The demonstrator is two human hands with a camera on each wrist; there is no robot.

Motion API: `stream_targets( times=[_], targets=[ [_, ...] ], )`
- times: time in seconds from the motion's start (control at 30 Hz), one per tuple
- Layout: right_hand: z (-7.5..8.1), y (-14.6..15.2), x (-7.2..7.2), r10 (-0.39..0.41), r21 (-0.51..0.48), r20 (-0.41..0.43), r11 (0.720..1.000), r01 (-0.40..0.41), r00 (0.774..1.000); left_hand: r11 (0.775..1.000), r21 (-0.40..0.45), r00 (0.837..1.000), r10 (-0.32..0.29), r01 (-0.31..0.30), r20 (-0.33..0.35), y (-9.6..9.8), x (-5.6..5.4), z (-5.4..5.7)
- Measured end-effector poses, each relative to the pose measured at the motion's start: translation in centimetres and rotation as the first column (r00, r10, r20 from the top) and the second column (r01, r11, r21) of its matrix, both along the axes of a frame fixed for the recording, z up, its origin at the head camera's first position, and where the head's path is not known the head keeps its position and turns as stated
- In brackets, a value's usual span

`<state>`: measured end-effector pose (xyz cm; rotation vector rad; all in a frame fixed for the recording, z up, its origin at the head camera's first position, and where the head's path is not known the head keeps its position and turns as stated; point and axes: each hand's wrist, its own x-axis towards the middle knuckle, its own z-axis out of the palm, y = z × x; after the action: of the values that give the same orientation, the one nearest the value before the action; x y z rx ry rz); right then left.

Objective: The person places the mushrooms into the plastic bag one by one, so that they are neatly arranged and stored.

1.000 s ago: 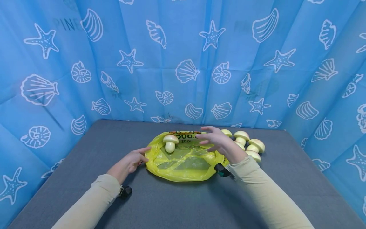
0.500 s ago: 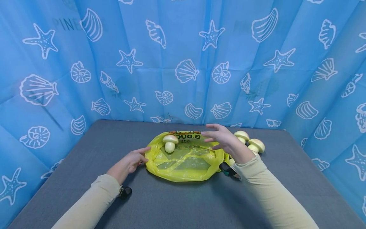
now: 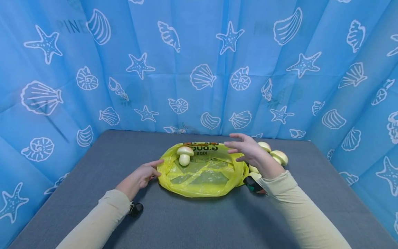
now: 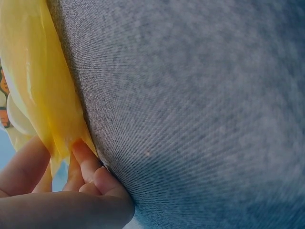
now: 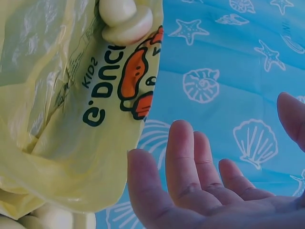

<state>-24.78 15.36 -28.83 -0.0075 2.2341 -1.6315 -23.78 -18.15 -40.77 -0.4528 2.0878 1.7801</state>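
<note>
Head view, and here's the layout: a yellow bag (image 3: 199, 191) lies on the grey table (image 3: 186, 224), mouth up, its long axis running left to right between the two hands. One mushroom (image 3: 185, 155) sits inside at the far left, cap away from the person, nearer the left hand (image 3: 144, 175). That hand has its fingers apart, tips touching the bag's left rim. Across the way, the right hand (image 3: 253, 152) hangs in the air by the far right rim, fingers spread, holding nothing. Now the key line: the loose mushrooms (image 3: 280, 157) cluster just right of the bag, partly hidden by the right forearm, far closer to the right hand, whose fingers point leftward, away from them.
</note>
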Motion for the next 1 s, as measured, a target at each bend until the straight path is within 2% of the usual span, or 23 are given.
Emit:
stream_targets(
  times=[0.43, 0.7, 1.0],
  targets=[
    [0.6, 1.7, 0.4, -0.013, 0.003, 0.009, 1.000, 0.013, 1.000, 1.000, 0.002, 1.000, -0.015, 0.015, 0.001, -0.1, -0.1, 0.0],
    [0.4, 2.6, 0.7, -0.020, 0.007, -0.026, 1.000, 0.020, 0.999, 1.000, 0.007, 1.000, -0.019, 0.019, 0.006, -0.2, -0.1, 0.0],
    [0.7, 3.8, 1.1, -0.026, 0.055, -0.060, 0.998, 0.030, 0.998, 1.000, 0.003, 1.000, -0.015, 0.015, 0.011, -0.1, -0.1, 0.2]
  ],
)
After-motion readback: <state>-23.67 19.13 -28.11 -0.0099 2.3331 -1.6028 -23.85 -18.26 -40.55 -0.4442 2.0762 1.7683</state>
